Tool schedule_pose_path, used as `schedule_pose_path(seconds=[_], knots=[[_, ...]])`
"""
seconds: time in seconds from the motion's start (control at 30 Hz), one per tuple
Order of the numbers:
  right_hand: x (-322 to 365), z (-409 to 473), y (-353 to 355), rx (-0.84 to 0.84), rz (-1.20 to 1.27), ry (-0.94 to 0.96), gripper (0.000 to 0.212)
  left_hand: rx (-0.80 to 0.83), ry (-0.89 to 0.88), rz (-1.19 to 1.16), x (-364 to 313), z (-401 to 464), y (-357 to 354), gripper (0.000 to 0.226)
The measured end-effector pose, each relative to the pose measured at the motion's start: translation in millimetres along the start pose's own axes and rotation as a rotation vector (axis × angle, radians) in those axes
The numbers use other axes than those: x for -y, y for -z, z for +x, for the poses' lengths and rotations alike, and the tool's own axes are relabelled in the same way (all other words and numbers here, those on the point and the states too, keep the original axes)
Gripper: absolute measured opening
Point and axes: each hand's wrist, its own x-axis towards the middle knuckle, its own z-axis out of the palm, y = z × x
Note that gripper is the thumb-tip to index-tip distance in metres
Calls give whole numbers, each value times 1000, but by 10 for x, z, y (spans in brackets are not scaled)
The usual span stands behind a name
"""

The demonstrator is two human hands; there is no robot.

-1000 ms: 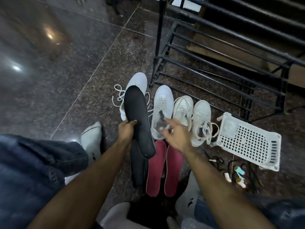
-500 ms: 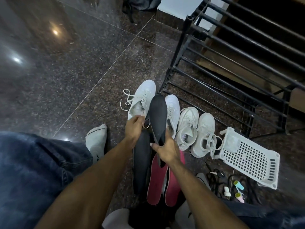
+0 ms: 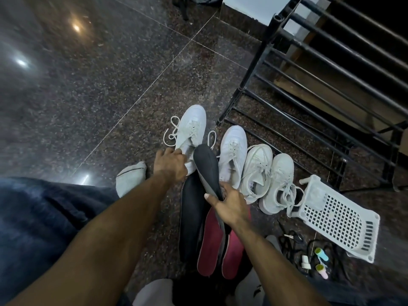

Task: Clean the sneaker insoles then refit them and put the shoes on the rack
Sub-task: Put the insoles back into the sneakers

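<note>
1. Black insole point(image 3: 207, 168) is gripped by the right hand point(image 3: 229, 206), toe end raised over the leftmost white sneaker point(image 3: 191, 131).
2. Left hand point(image 3: 170, 164), arm stretched forward, grasps this sneaker's heel opening on the floor.

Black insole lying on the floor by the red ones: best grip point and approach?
Take the black insole on the floor at its near heel end, from the left side. It lies flat, toe under the left hand; red insoles crowd its right edge. Fingers pinch the left rim and peel it up.
</note>
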Motion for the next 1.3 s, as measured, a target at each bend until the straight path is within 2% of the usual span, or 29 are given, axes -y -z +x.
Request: schedule_pose_path(seconds=[0.13, 0.3, 0.5, 0.67, 0.87, 1.1, 1.23, 1.3], knots=[[26, -52, -52, 19, -25, -3, 61, -2, 60, -82, 66, -16, 12, 36], [-11, -153, -74, 42, -70, 24, 62, -153, 91, -60, 221, 18, -177, 32], [79, -141, -18, 107, -143, 148, 53, -56, 40, -29, 200, 277, -284, 48], [153, -13, 22, 135, -224, 166, 50, -23, 59, -11, 180, 544, -166, 38], [172, 84, 104, 156, -294, 192, 52, -16, -13, 180, 137, 755, -128, 28], [280, 78, 168, 185, -376, 201, 51, -15, -28, 164, 160, 791, -159, 25], [335, 87, 142, 170, -420, 191, 52, -44, -132, 148, 321, 779, -133, 27], [386, 86, 123, 165, -424, 188, 46, -17, -203, 154, 408, 759, -74, 30]])
